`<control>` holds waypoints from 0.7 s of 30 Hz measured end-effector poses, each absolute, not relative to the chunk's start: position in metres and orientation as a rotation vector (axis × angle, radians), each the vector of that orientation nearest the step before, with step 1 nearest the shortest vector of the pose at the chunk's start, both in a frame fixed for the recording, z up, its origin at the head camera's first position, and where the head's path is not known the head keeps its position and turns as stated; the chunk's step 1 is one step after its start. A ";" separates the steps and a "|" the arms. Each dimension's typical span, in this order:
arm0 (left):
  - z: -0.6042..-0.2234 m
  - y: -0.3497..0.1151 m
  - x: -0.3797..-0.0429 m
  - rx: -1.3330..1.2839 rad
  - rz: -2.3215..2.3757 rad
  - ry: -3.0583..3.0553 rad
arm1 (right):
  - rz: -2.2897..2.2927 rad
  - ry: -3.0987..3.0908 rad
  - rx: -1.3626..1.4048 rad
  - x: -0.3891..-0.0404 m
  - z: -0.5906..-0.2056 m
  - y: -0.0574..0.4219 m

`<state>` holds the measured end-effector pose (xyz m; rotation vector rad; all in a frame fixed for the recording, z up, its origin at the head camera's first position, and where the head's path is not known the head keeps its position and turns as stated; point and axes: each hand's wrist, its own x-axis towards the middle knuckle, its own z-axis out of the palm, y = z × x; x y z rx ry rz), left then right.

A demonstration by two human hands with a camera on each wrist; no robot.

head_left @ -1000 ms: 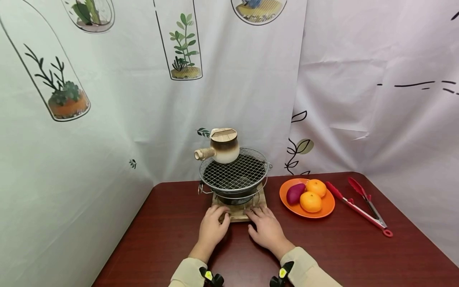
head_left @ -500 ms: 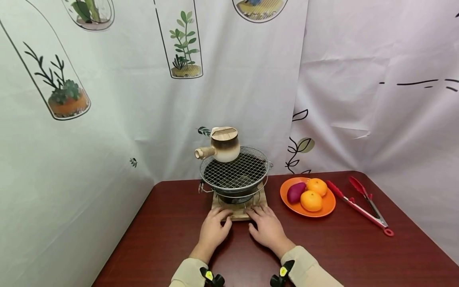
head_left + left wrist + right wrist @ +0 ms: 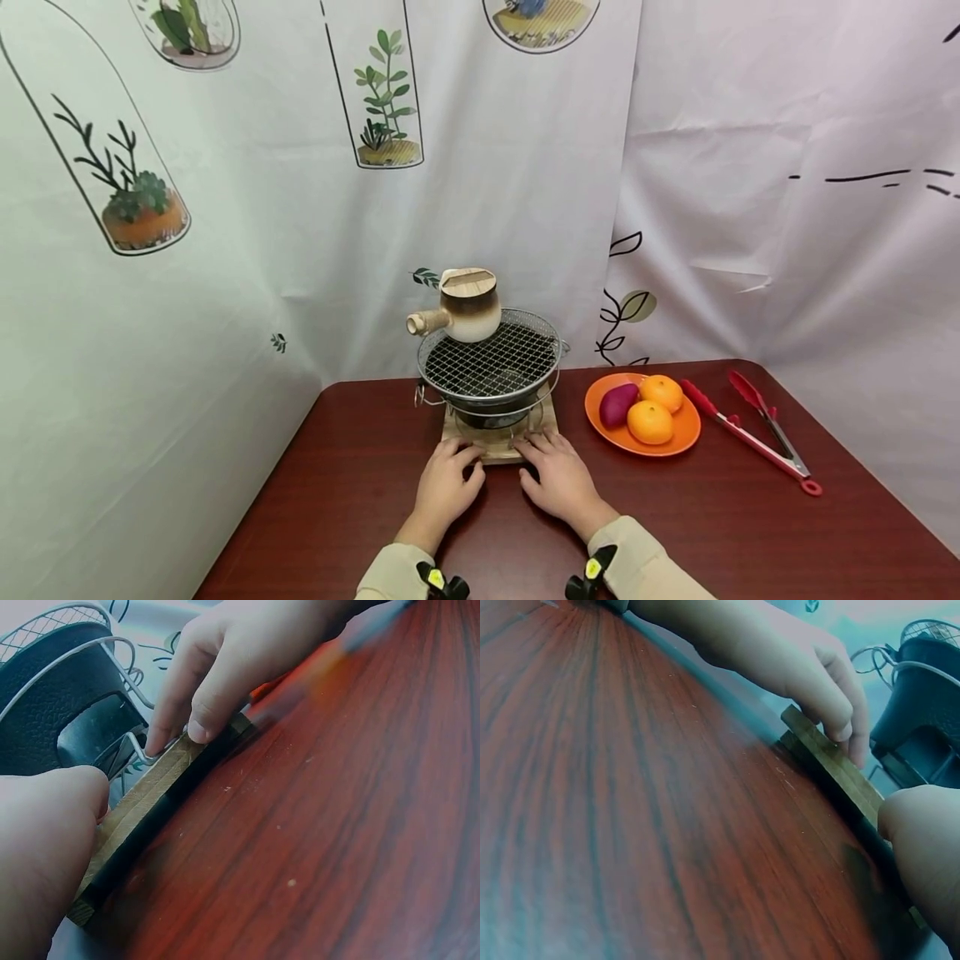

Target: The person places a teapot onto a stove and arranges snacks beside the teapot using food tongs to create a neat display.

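Note:
In the head view my left hand (image 3: 447, 483) lies palm down at the front left of a wooden board (image 3: 498, 454), fingertips at its edge. My right hand (image 3: 558, 479) rests its fingertips on the board's front right part, thumb in front of the edge. Both hands have relaxed fingers and hold nothing. On the board stands a round tabletop grill (image 3: 491, 408) with a wire mesh (image 3: 517, 358) on top. A small side-handled pot (image 3: 471, 321) with a wooden lid (image 3: 468, 282) sits at the back left of the mesh. The right wrist view shows the board's raised edge (image 3: 832, 761) between the hands.
Right of the grill is an orange plate (image 3: 686, 433) with two tangerines (image 3: 651, 422) and a purple sweet potato (image 3: 618, 406). Red-tipped tongs (image 3: 757, 446) lie spread farther right. The dark red table (image 3: 337, 492) meets white printed cloth (image 3: 525, 208) behind and at the left.
My left hand has drawn back slightly toward me along the board's front edge. The right hand, grill, pot, plate and tongs stay in place.

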<state>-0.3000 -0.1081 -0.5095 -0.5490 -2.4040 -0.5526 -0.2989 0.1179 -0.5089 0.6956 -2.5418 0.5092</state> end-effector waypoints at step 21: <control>-0.512 -0.108 -0.300 -0.541 -0.567 -2.414 | 0.627 -2.047 0.706 -0.315 -0.510 0.170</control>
